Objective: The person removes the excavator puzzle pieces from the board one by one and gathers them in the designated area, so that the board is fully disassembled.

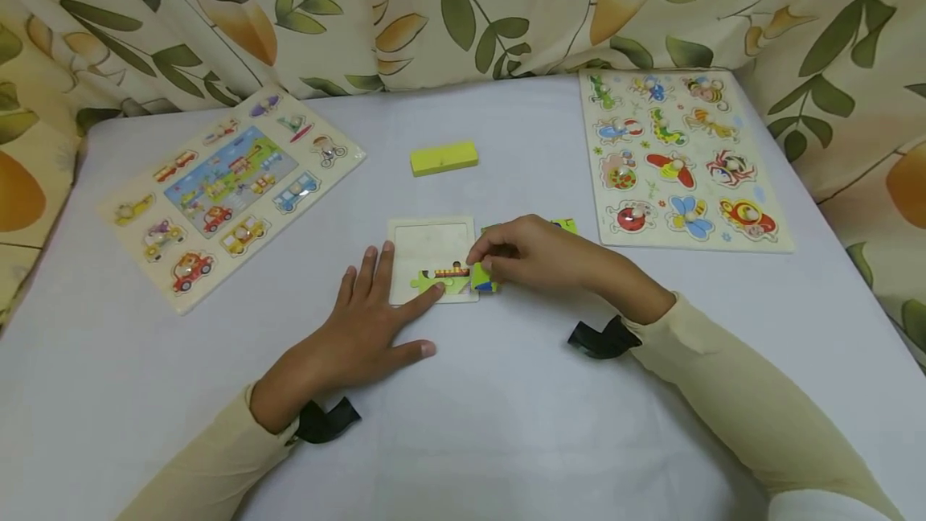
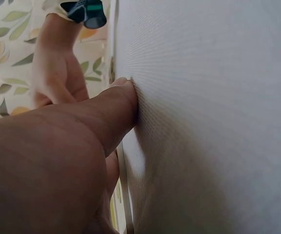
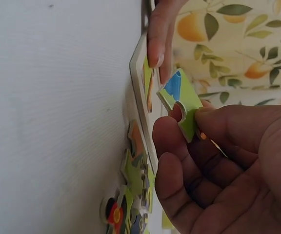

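Note:
A small white puzzle board (image 1: 427, 238) lies mid-table, with a green puzzle piece (image 1: 457, 283) in its lower part. My left hand (image 1: 369, 328) is spread flat, its fingertips on the board's left edge and its index finger on that piece. Thumb and fingers of my right hand (image 1: 535, 256) pinch a green and blue puzzle piece (image 3: 191, 105), held tilted just off the board's lower right corner. Below that hand, several loose puzzle pieces (image 3: 135, 175) lie beside the board, mostly hidden from the head view.
A yellow-green block (image 1: 444, 158) sits behind the board. At the back left is a vehicle puzzle board (image 1: 289, 211); at the back right, an insect puzzle board (image 1: 694, 159). Floral curtain (image 1: 477, 14) borders the white table's far edge.

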### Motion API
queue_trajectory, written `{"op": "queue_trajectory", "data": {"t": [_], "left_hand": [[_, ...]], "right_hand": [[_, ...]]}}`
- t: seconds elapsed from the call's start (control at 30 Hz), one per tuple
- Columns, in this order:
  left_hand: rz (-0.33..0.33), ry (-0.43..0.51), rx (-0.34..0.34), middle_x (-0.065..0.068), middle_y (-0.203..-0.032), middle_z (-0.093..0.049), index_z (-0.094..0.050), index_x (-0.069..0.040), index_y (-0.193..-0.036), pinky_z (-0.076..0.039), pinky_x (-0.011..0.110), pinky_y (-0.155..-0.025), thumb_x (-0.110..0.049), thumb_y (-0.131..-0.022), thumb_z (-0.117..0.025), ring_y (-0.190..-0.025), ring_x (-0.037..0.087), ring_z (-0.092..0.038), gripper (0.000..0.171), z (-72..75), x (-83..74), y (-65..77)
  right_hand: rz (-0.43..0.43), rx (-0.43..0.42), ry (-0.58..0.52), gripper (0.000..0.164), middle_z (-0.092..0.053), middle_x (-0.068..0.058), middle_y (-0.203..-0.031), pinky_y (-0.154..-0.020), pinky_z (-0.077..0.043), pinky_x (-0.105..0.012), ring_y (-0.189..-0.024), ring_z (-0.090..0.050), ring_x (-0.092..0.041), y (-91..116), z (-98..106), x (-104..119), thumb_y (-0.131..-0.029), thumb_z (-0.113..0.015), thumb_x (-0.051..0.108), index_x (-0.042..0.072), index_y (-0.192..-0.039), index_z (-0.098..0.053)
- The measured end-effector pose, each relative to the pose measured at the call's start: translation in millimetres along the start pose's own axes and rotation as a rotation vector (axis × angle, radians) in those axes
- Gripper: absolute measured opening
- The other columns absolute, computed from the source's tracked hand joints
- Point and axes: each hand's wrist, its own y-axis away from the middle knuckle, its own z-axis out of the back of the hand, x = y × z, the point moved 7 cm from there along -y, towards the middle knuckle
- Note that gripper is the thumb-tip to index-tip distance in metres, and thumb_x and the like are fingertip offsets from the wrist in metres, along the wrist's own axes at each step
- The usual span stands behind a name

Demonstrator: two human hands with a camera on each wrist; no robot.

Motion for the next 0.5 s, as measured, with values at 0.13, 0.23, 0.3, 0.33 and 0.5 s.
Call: {"op": "queue_trajectory", "data": {"t": [0.13, 0.23, 0.3, 0.33, 0.5], "left_hand": [[0.006, 0.004, -0.005, 0.025, -0.156, 0.021, -0.031, -0.035, -0.152, 0.006, 0.064, -0.108, -0.058, -0.089, -0.061, -0.14, 0.044, 0.024, 0.074, -1.0, 0.3, 0.1], [0.015, 0.0, -0.014, 0.024, -0.156, 0.021, -0.032, -0.035, -0.152, 0.006, 0.063, -0.108, -0.059, -0.088, -0.061, -0.14, 0.043, 0.024, 0.074, -0.7, 0.8, 0.5], [0.016, 0.001, -0.015, 0.023, -0.156, 0.021, -0.032, -0.036, -0.151, 0.007, 0.062, -0.108, -0.059, -0.088, -0.061, -0.14, 0.042, 0.024, 0.073, -1.2, 0.6, 0.6], [0.015, 0.001, -0.017, 0.023, -0.156, 0.021, -0.032, -0.036, -0.151, 0.006, 0.062, -0.108, -0.059, -0.088, -0.061, -0.14, 0.043, 0.024, 0.073, -1.2, 0.4, 0.7], [0.01, 0.001, -0.017, 0.024, -0.156, 0.02, -0.033, -0.035, -0.152, 0.006, 0.063, -0.108, -0.058, -0.088, -0.061, -0.14, 0.043, 0.023, 0.073, -0.5, -0.4, 1.0]], "right_hand": [[-0.002, 0.015, 0.022, 0.018, -0.066, 0.004, -0.086, -0.071, -0.048, -0.029, -0.077, -0.056, -0.014, 5.3, -1.5, -2.6, -0.094, -0.06, 0.0, 0.008, -0.104, -0.073], [-0.007, 0.023, 0.045, 0.017, -0.067, 0.005, -0.088, -0.072, -0.048, -0.029, -0.079, -0.057, -0.014, 9.3, -1.4, -3.0, -0.093, -0.062, 0.001, 0.01, -0.103, -0.073], [-0.018, 0.026, 0.055, 0.017, -0.067, 0.007, -0.089, -0.073, -0.049, -0.03, -0.08, -0.057, -0.015, 13.1, -0.9, -3.7, -0.092, -0.063, 0.002, 0.011, -0.102, -0.073], [-0.024, 0.028, 0.057, 0.016, -0.068, 0.007, -0.089, -0.073, -0.049, -0.03, -0.081, -0.057, -0.015, 14.9, -0.5, -4.0, -0.092, -0.063, 0.002, 0.011, -0.101, -0.073], [-0.041, 0.055, 0.06, 0.016, -0.069, 0.006, -0.09, -0.071, -0.049, -0.028, -0.079, -0.057, -0.014, 21.4, -0.7, -5.8, -0.091, -0.065, 0.0, 0.009, -0.101, -0.074]]}}
